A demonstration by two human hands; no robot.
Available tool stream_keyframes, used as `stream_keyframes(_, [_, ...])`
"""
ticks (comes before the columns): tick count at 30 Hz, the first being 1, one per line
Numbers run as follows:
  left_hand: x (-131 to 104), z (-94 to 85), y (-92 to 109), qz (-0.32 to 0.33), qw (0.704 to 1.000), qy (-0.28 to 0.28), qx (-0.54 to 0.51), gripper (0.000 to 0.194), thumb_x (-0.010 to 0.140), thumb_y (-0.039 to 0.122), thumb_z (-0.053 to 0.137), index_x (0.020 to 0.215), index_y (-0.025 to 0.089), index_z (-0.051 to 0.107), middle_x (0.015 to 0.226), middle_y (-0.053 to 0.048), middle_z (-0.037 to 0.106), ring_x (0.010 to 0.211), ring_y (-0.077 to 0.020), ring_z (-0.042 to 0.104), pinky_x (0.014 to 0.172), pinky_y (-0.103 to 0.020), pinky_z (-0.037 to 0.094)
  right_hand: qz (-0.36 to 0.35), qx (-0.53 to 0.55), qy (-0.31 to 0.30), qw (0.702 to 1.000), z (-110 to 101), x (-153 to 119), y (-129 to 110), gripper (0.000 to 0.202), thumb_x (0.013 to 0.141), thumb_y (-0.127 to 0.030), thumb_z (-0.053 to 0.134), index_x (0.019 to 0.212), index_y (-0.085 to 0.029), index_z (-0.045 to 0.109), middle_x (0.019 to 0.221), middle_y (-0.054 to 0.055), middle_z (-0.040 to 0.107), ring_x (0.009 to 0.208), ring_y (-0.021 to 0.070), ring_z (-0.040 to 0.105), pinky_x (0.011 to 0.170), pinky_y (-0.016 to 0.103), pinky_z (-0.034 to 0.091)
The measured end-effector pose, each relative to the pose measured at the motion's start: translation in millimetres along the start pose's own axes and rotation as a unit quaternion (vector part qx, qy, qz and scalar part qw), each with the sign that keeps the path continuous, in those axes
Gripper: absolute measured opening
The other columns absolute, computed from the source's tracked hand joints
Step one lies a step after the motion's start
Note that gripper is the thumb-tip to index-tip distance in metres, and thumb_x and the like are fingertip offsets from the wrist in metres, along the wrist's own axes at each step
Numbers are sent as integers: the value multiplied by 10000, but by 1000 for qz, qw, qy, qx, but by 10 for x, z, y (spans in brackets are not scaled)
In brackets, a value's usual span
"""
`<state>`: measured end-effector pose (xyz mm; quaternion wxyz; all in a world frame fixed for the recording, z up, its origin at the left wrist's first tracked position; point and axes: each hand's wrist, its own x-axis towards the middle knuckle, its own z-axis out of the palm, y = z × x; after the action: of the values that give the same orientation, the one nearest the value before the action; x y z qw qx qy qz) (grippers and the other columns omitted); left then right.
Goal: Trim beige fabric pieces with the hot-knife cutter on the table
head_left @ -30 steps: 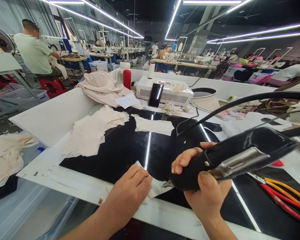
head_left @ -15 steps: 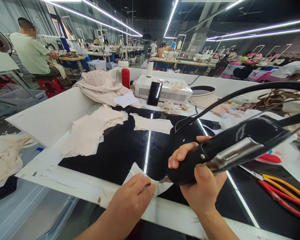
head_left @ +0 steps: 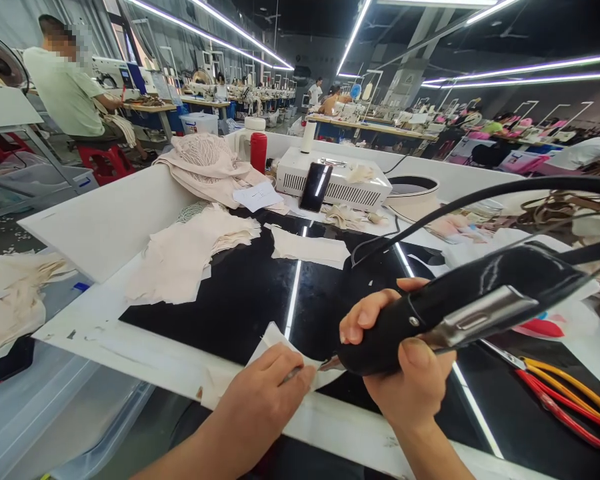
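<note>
In my right hand (head_left: 405, 367) is a black corded handheld cutter (head_left: 460, 310) with a silver lever along its side. My fingers wrap round its body, and its small metal tip (head_left: 334, 363) points left. My left hand (head_left: 275, 383) pinches a small cream fabric piece (head_left: 269, 335) at the table's front edge. The tip meets the fabric right beside my left fingertips; the exact contact is too small to make out. Part of the fabric lies hidden under my left hand.
A stack of cream fabric pieces (head_left: 180, 257) lies left on the black table surface (head_left: 240, 287), another cream piece (head_left: 310, 248) behind the middle. Scissors (head_left: 565, 393) with red and yellow handles lie right. A phone (head_left: 315, 187) leans on a vented white box (head_left: 340, 179). The cutter's black cable (head_left: 460, 200) arches overhead.
The whole view has shifted slightly. The cutter's tip and my left fingertips are a little closer together. Both hands keep their grips.
</note>
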<state>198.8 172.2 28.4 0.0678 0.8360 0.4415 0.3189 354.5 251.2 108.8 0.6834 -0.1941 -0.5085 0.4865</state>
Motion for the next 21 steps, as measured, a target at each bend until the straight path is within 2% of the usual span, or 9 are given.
stream_keyframes(6, [-18,34,-17,11,1000,14,10,268,1007,23,537,1242,128,611,1078,-84,627,1001,-210,611,893,-340,594,-18,6,8,1000,-50,104,14,413,813,-395,846,1129,-266,613,734,-37,655,535,148,586,490,274,526])
stream_keyframes(10, [-31,51,-40,20,999,26,20,273,998,10,537,1233,120,620,1079,-86,629,995,-203,615,885,-320,591,1,-10,11,1000,-71,123,55,429,801,-430,842,1127,-276,610,725,-44,644,532,149,567,493,280,519])
stream_keyframes(16, [-22,14,-50,22,1000,12,16,257,997,18,545,1214,122,635,1092,-93,636,996,-204,625,906,-329,592,13,5,-5,1000,-44,99,43,401,813,-439,822,1125,-286,622,722,-50,633,520,138,542,484,268,509])
stream_keyframes(21, [4,-23,-60,14,1000,-1,5,231,1005,43,554,1196,140,641,1069,-84,633,965,-205,624,856,-334,605,19,31,-18,999,-39,95,52,393,820,-422,824,1131,-288,625,734,-45,650,528,146,572,479,268,516])
